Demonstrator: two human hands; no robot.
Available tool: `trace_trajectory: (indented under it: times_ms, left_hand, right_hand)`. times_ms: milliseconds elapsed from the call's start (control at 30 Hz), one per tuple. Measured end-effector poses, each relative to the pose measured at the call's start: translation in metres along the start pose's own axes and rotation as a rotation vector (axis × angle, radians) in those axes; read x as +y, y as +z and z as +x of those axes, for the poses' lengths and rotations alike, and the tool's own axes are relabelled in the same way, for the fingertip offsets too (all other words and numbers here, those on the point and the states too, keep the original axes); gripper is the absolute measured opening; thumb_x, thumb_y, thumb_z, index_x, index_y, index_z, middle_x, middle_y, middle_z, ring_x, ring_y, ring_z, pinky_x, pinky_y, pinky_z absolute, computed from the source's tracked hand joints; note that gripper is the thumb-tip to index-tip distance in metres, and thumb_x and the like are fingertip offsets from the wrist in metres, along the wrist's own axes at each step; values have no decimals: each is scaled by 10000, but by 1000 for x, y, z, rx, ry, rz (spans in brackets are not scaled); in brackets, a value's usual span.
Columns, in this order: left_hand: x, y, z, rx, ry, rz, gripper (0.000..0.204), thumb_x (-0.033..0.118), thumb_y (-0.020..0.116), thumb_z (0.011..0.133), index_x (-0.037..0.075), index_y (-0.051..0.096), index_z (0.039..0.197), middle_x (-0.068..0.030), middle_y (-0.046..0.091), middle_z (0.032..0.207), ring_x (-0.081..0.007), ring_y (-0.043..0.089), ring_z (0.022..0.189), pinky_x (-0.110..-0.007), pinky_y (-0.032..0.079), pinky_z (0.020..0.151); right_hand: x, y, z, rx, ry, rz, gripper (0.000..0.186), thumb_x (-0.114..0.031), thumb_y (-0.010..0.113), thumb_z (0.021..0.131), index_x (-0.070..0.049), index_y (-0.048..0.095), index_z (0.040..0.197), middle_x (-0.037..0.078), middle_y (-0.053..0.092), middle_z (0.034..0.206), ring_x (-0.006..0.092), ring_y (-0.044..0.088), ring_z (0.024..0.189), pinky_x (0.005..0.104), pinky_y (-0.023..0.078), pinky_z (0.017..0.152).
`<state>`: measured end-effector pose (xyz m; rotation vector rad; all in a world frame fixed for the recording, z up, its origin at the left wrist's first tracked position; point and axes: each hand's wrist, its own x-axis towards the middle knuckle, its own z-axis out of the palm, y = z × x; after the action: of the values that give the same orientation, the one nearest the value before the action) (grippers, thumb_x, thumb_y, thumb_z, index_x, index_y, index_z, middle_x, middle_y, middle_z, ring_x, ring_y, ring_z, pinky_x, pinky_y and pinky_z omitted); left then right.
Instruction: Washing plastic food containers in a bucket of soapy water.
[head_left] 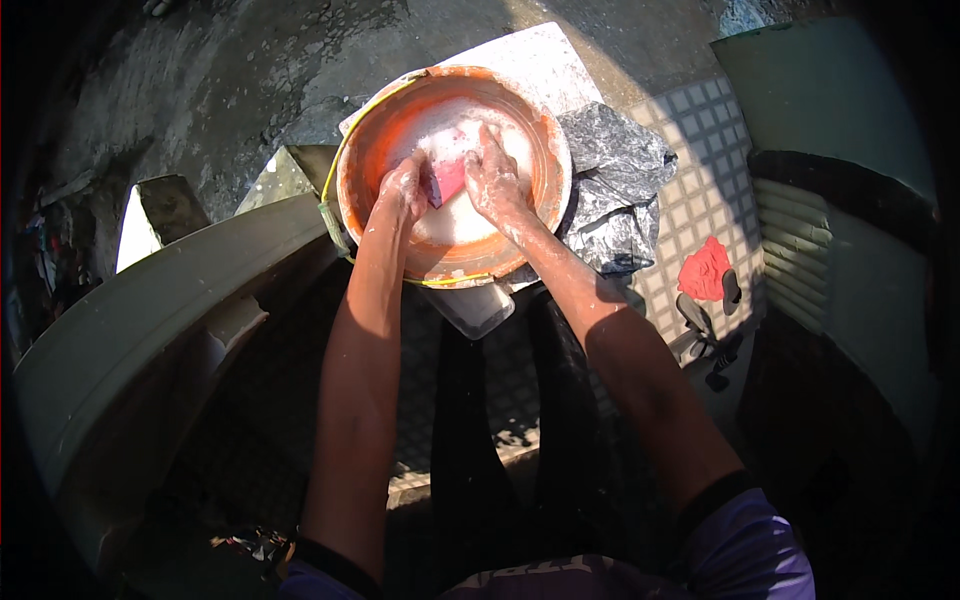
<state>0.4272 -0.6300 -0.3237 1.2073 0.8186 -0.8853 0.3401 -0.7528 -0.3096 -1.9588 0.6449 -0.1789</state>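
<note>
An orange bucket (pixel 362 190) with a yellow handle holds water topped with white suds (pixel 465 222). Inside it, a wet pink cloth (pixel 447 182) is stretched between my two hands, partly under foam. My left hand (pixel 402 186) grips the cloth's left side near the bucket's left wall. On the right side, my right hand (pixel 494 182) has its fingers curled against the cloth, with suds on the skin. The fingertips of both hands are partly hidden by foam and cloth.
Under the bucket lies a white board (pixel 545 62), with a clear plastic container (pixel 470 312) at its near side. Crumpled dark plastic (pixel 618 185) sits right of the bucket. Farther right are a red cloth (pixel 705 268) and dark sandals (pixel 693 312). A pale curved wall (pixel 180 265) runs along the left.
</note>
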Motion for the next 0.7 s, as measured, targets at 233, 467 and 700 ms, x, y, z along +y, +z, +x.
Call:
trace_trajectory:
  times_ms: [233, 467, 700]
  left_hand:
    - [-2, 6, -36, 255, 500, 222, 330, 264, 671, 883, -52, 666, 977, -137, 684, 919, -195, 619, 802, -296, 471, 757]
    - [-12, 19, -14, 257, 389, 33, 301, 228, 607, 920, -70, 636, 885, -94, 656, 772, -157, 611, 704, -306, 476, 656]
    - [-11, 2, -31, 82, 578, 538, 247, -42, 688, 787, -23, 575, 1005, -95, 645, 823, -201, 655, 746, -270, 535, 606]
  right_hand:
    - [-15, -2, -13, -69, 501, 505, 245, -159, 603, 907, 59, 632, 1017, 132, 676, 875, 220, 669, 748, 324, 555, 652]
    - [23, 31, -9, 189, 699, 528, 285, -168, 594, 924, 66, 588, 1087, 165, 638, 983, 194, 639, 765, 318, 560, 638]
    - [-32, 21, -13, 44, 997, 353, 506, -124, 727, 800, 25, 497, 1226, 166, 606, 1077, 212, 599, 909, 337, 495, 785]
